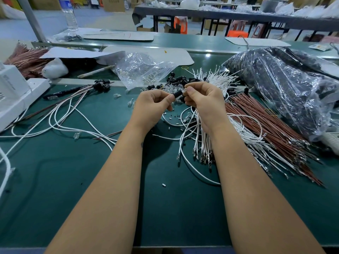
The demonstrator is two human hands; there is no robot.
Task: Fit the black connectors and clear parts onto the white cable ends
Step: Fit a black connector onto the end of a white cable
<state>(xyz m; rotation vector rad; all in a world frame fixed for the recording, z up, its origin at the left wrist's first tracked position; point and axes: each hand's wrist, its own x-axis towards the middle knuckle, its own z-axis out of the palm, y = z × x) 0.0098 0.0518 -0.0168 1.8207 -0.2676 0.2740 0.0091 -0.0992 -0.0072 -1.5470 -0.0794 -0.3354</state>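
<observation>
The left hand (153, 105) and right hand (202, 99), close together above the mat (91, 180), both pinch one black connector (177, 94) with a clear part (184, 91) at its tip. A few finished leads (100, 85) lie at left, while the white cables (207, 140), loose connectors (176, 80) and bag of clear parts (141, 70) suggest most remains. No writing is legible.

- A single head-worn wide-angle view looks forward and down over the green table (55, 180), from close above it.
- Both forearms reach in from the near edge toward the centre.
- Far across the top lies a workshop floor with another long table (238, 15).
</observation>
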